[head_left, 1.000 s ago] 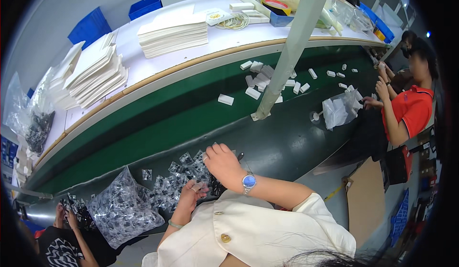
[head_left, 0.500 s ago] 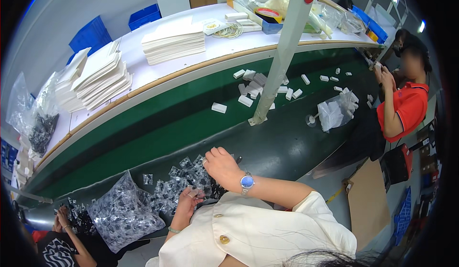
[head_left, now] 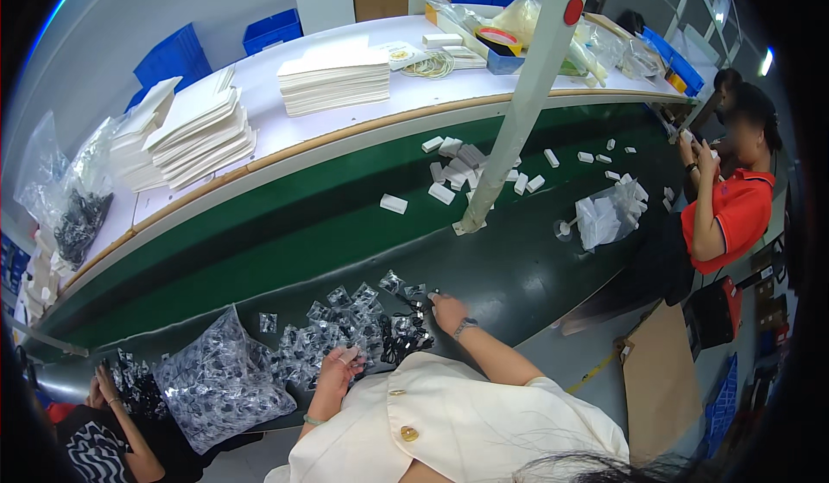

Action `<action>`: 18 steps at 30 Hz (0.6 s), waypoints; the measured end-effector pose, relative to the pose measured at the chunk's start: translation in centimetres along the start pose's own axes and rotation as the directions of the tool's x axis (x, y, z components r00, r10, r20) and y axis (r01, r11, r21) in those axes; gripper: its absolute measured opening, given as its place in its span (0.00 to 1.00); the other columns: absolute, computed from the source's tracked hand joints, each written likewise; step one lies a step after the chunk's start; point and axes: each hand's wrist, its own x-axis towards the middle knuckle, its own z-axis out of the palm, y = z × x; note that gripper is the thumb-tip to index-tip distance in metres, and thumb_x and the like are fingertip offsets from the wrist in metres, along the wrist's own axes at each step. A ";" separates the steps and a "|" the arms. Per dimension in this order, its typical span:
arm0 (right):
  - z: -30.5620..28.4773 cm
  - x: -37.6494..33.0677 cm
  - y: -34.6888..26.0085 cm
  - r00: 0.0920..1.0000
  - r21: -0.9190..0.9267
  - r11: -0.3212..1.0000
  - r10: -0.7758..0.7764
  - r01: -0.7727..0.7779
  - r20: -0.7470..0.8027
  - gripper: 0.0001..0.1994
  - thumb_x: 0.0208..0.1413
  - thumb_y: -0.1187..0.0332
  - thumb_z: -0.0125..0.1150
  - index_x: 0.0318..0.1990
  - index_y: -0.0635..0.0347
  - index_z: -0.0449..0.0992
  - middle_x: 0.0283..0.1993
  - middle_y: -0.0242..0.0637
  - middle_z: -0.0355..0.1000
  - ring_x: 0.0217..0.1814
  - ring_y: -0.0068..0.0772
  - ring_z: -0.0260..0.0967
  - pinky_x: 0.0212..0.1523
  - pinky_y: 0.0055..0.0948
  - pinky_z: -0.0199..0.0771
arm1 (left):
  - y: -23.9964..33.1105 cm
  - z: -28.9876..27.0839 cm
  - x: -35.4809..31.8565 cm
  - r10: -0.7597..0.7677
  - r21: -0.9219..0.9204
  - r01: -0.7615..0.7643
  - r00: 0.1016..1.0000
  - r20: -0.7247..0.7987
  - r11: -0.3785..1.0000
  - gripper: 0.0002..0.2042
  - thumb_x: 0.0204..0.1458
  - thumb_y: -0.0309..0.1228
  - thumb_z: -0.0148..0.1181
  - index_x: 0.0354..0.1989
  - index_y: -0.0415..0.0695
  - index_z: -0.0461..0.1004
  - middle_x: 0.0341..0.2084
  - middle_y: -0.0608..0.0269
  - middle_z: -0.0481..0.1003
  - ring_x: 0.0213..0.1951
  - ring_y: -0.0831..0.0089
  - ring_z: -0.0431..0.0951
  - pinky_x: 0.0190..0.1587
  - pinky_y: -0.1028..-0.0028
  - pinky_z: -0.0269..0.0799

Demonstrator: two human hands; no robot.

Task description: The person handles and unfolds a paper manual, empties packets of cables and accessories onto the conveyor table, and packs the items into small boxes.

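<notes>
A heap of small clear bags with dark parts inside [head_left: 354,332] lies on the dark green conveyor belt [head_left: 518,276] in front of me. My left hand [head_left: 335,371] sits at the heap's near edge, fingers curled around what looks like one small bag. My right hand [head_left: 447,310], with a watch on the wrist, rests palm down at the heap's right edge, fingertips touching a loose bag [head_left: 429,295]. A large clear sack full of the same bags [head_left: 216,384] lies to the left of the heap.
Small white boxes [head_left: 453,172] are scattered on the belt around a slanted white post [head_left: 518,111]. Stacks of flat white cardboard [head_left: 332,77] sit on the white shelf behind. A person in a red shirt [head_left: 730,215] works at right; another person's hands [head_left: 108,388] work at lower left.
My right hand has slid from the middle of the heap to its right edge. My left hand stays at the near edge. The view has shifted a little.
</notes>
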 end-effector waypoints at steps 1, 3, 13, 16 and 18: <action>0.5 0.1 0.4 0.998 -0.051 0.999 -0.003 0.000 -0.059 0.12 0.45 0.68 0.55 0.40 0.54 0.72 0.34 0.44 0.70 0.39 0.47 0.68 0.38 0.41 0.70 | 0.1 0.4 -0.1 -0.009 0.007 0.009 1.000 0.007 1.000 0.02 0.49 0.27 0.57 0.30 0.44 0.71 0.27 0.65 0.74 0.30 0.74 0.76 0.29 0.77 0.72; 0.8 0.6 1.2 0.999 -0.118 0.993 -0.002 -0.004 -0.052 0.11 0.44 0.68 0.56 0.38 0.54 0.73 0.35 0.44 0.70 0.40 0.47 0.67 0.39 0.40 0.70 | 0.4 0.8 -0.1 -0.017 0.018 0.017 1.000 0.020 1.000 0.02 0.49 0.27 0.57 0.30 0.44 0.71 0.27 0.65 0.74 0.30 0.74 0.75 0.30 0.76 0.72; -1.0 -2.3 4.0 1.000 -0.201 0.980 -0.003 0.005 0.007 0.13 0.42 0.62 0.61 0.31 0.61 0.72 0.34 0.47 0.69 0.40 0.48 0.67 0.40 0.40 0.69 | -0.1 -0.3 0.4 -0.016 0.019 0.016 1.000 0.012 1.000 0.02 0.49 0.25 0.55 0.30 0.42 0.70 0.26 0.63 0.72 0.28 0.72 0.75 0.29 0.75 0.72; 0.0 -2.8 4.0 0.982 0.028 0.983 0.184 -0.183 -0.038 0.13 0.43 0.60 0.61 0.29 0.60 0.70 0.31 0.48 0.70 0.36 0.50 0.69 0.36 0.42 0.69 | -0.3 -0.2 0.5 -0.005 0.051 0.004 0.999 0.032 0.999 0.02 0.49 0.25 0.54 0.29 0.42 0.68 0.24 0.64 0.71 0.27 0.72 0.75 0.27 0.75 0.72; 0.1 -3.2 2.6 0.961 0.263 0.930 0.275 -0.255 -0.040 0.13 0.42 0.60 0.63 0.26 0.59 0.68 0.27 0.46 0.71 0.30 0.51 0.69 0.32 0.42 0.68 | -0.9 -0.3 1.1 0.019 0.102 -0.024 0.998 0.053 0.994 0.04 0.49 0.25 0.54 0.26 0.43 0.66 0.22 0.64 0.70 0.25 0.73 0.75 0.24 0.77 0.72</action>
